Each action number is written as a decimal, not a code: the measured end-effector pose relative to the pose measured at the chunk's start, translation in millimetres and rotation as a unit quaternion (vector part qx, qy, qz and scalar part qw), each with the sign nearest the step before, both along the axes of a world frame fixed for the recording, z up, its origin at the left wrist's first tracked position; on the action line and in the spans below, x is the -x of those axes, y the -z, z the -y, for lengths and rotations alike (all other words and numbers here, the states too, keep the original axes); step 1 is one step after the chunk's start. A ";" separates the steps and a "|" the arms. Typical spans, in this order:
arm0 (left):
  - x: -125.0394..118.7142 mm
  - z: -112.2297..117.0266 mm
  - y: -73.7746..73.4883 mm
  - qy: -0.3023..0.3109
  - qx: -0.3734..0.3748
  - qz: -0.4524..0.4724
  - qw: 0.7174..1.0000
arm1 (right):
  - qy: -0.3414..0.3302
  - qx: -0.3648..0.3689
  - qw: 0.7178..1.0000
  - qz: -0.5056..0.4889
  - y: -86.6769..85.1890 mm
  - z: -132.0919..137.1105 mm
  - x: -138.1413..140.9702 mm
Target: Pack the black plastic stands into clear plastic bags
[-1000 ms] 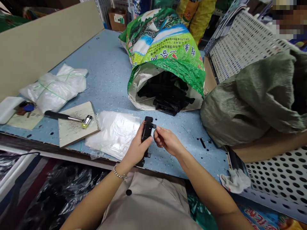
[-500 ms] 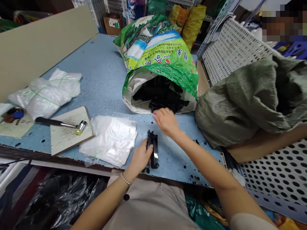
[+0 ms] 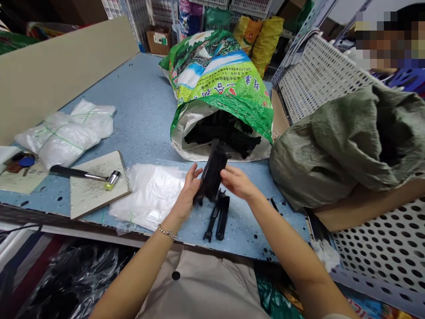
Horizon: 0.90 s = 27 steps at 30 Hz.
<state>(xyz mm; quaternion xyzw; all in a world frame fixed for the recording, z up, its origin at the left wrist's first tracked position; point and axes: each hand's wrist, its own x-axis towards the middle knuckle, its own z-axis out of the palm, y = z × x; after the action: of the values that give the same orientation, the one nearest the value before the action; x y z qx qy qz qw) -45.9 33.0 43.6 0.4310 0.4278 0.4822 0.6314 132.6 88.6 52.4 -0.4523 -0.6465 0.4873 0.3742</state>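
Between my two hands, above the table's front part, are long black plastic parts, tilted and blurred by motion. My right hand holds them from the right, its fingers closed against their edge. On the other side my left hand has its fingers stretched up and apart, close against the parts; whether it touches them is hard to see. Two slim black plastic pieces lie side by side on the blue table below. Behind the hands, an open green woven bag lies on its side, its mouth full of black parts.
Clear plastic bags lie left of my hands, beside a board bearing a hammer. Tied plastic bundles sit farther left. A grey-green sack and white perforated baskets stand on the right. Another person is partly visible at top right.
My right hand has come back from the bag's mouth with black parts. My left hand has let go of the two slim pieces on the table and moved up and left.
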 end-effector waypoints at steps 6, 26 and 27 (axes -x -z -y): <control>-0.1 9.0 -21.1 0.082 0.135 0.037 0.987 | 0.054 -0.166 0.972 0.156 -1.1 33.0 13.7; 9.7 10.5 -7.3 -0.037 0.099 -0.086 0.991 | -0.103 -0.148 0.949 0.259 12.8 80.6 24.0; 10.4 8.2 -7.1 -0.040 0.100 -0.083 0.991 | -0.116 -0.169 0.937 0.283 12.6 88.0 23.9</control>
<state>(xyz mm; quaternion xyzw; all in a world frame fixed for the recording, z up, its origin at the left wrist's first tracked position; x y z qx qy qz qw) -56.3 24.7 50.7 0.3870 0.5418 0.4245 0.6136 108.8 0.6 39.7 -0.4237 -0.8465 0.2621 0.1878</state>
